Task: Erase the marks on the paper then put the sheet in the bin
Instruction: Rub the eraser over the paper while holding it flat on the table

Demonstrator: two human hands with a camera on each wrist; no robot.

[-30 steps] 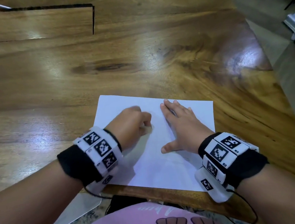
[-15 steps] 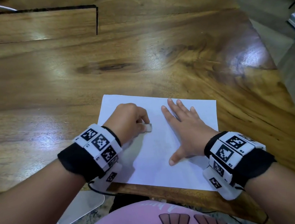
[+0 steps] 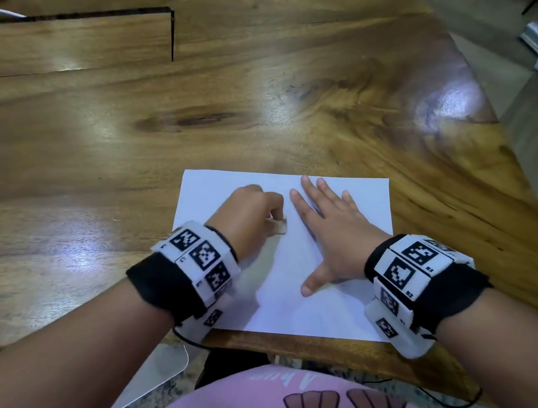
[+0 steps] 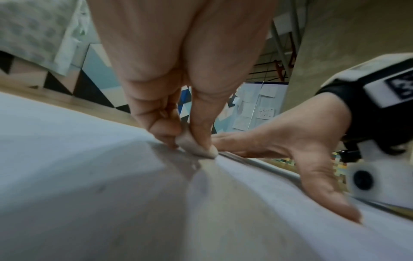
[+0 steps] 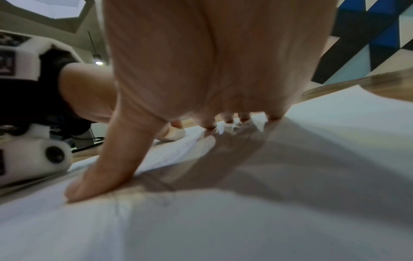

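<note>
A white sheet of paper (image 3: 358, 212) lies near the front edge of the wooden table (image 3: 246, 103). My left hand (image 3: 255, 216) pinches a small whitish eraser (image 3: 279, 228) and presses its end onto the sheet (image 4: 78, 159); the eraser (image 4: 194, 146) sits between thumb and fingers. My right hand (image 3: 330, 229) lies flat on the paper just right of the eraser, fingers straight and spread, thumb out toward me. In the right wrist view faint pencil lines show on the paper (image 5: 290, 203) near the thumb (image 5: 100, 173). No bin is in view.
The table's right edge (image 3: 508, 142) slants away, with floor beyond. A thin dark slot (image 3: 171, 34) cuts the tabletop at the back left. A pale flat object (image 3: 159, 371) lies below the table's front edge, beside my pink top.
The eraser in my left hand has shifted slightly on the sheet, back and forth beside the right hand. The right hand stays flat on the paper.
</note>
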